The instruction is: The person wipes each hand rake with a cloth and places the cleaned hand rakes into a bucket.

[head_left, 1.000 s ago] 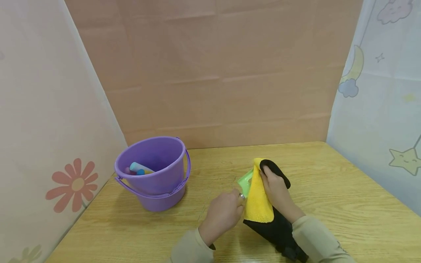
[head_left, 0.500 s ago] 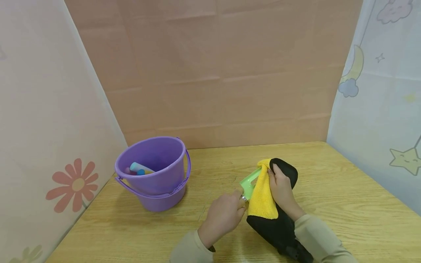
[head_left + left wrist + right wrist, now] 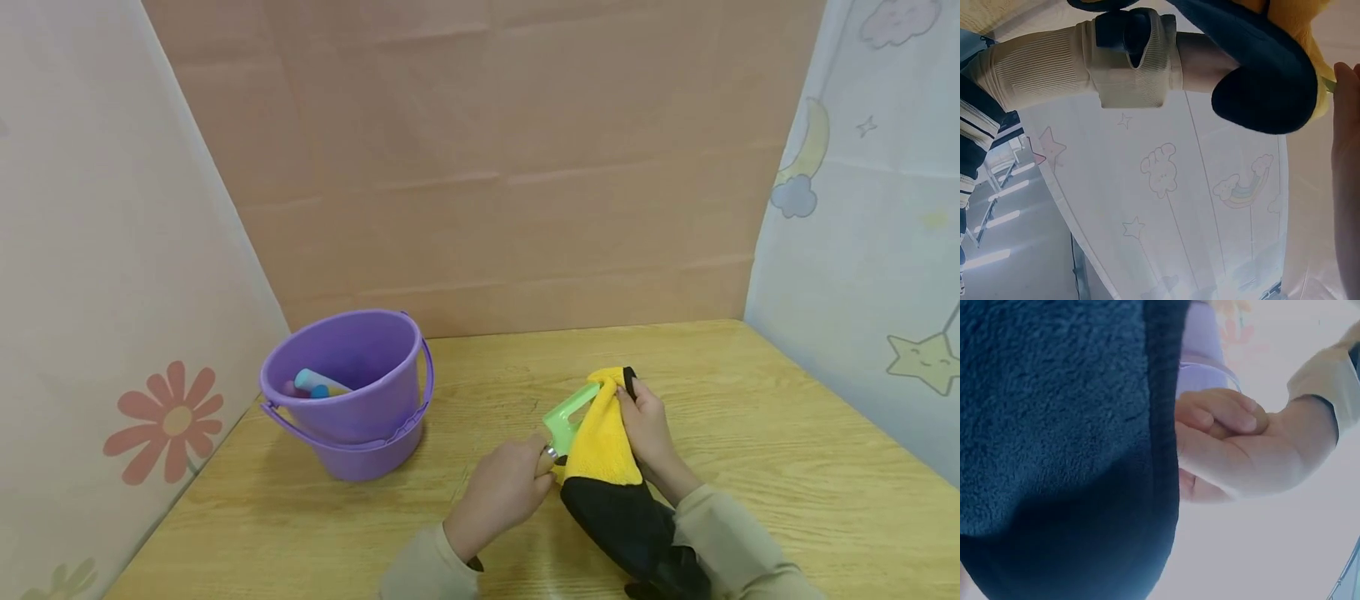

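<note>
In the head view, my left hand grips the wooden handle of a small garden tool with a green head and a metal ferrule. The far part of that head is covered by a two-sided cloth, yellow on one side and black on the other. My right hand pinches the cloth around the far end of the head, its fingers partly behind the fabric. The cloth's black side hangs toward me, below the right forearm. In the right wrist view, dark cloth hides much, with the left hand curled beyond it.
Two nested purple buckets stand at the left of the wooden table. The upper one holds a pale blue cylinder and other small coloured things. A brown back wall and patterned side walls enclose the table.
My right hand has shifted slightly right, drawing the cloth along the green head. More of the head shows than a second ago. The black flap beyond the right hand has shrunk from view.
</note>
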The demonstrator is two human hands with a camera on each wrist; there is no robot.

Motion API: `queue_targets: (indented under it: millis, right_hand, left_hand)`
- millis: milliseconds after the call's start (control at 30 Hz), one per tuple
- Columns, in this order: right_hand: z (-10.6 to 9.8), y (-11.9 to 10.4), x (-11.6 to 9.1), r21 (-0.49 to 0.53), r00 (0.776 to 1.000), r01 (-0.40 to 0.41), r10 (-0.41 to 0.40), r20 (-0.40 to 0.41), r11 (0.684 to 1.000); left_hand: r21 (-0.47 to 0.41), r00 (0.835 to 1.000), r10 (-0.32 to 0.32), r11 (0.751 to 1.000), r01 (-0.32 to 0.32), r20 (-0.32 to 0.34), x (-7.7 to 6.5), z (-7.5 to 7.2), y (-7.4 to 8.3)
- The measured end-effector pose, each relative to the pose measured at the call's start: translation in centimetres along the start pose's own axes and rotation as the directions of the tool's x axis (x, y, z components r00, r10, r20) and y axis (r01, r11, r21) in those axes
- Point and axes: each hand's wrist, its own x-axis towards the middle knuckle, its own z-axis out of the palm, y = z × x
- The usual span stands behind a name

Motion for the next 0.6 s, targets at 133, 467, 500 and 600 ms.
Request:
queue_targets:
  millis: [133, 467, 500, 600]
  right_hand:
    - [-0.1, -0.2, -0.1, 0.077, 0.998, -0.057, 0.055, 0.027, 0.995]
    - [-0.1, 0.2, -0.4, -0.144, 0.957, 0.155, -0.185, -0.225, 0.977]
    - [-0.1, 0.1, -0.4, -0.156, 0.942, 0.193, -0.227, -0.247, 0.969]
    - [0.1, -0.4, -0.8, -0.179, 0.902, 0.303, -0.342, -0.264, 0.936]
  left_hand:
    - [-0.036, 1.000, 0.002, 0.999, -0.001, 0.018, 0.1, -0.1, -0.1]
    - [-0.100, 0.998, -0.048, 0.994, 0.052, 0.046, 0.2, -0.3, -1.9]
    - [-0.107, 0.997, -0.055, 0.992, 0.060, 0.047, 0.2, -0.3, -2.1]
    - [-0.119, 0.996, -0.076, 0.990, 0.081, 0.047, 0.2, -0.3, -2.4]
